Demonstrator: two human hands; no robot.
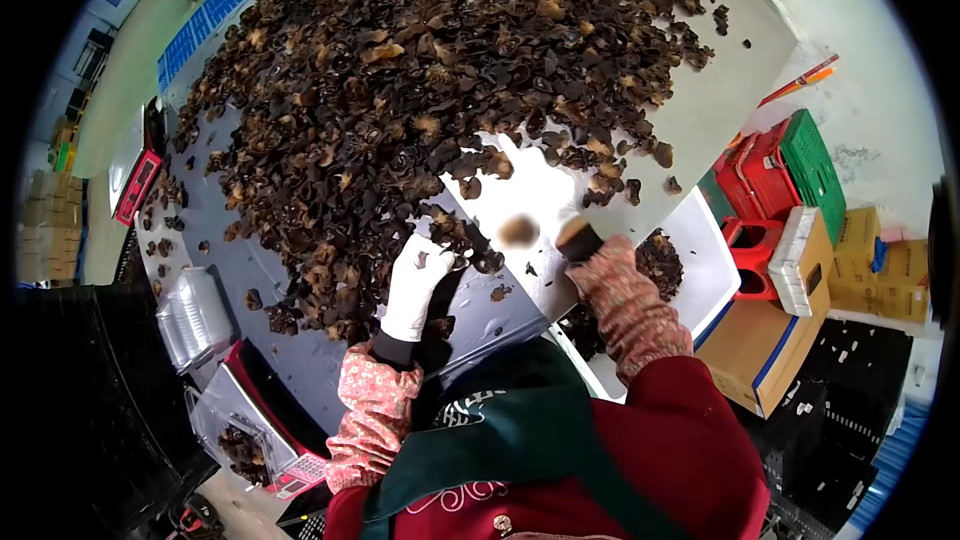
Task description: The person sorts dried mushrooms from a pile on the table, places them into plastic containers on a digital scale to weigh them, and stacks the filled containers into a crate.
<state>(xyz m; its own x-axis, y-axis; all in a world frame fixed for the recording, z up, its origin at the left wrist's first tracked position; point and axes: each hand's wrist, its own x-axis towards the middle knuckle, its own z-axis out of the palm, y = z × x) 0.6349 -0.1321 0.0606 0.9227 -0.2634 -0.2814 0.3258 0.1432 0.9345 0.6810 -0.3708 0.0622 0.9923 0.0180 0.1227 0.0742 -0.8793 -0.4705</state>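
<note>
My left hand (418, 275), in a white glove, is at the lower edge of a large heap of dark brown dried fungus (400, 90). Its fingers are curled round a dark fungus piece (461, 258). My right hand (578, 239) is to the right, over a bright white area of the table (480, 210); glare washes out its shape, so its fingers and anything in them cannot be made out. A blurred brown spot (518, 231) shows just left of it.
A white tray (708, 265) with fungus pieces lies beside my right forearm. Red crates (765, 175), a green crate (808, 165) and a cardboard box (765, 340) stand at the right. Clear plastic containers (193, 315) and a red scale (138, 185) are on the left.
</note>
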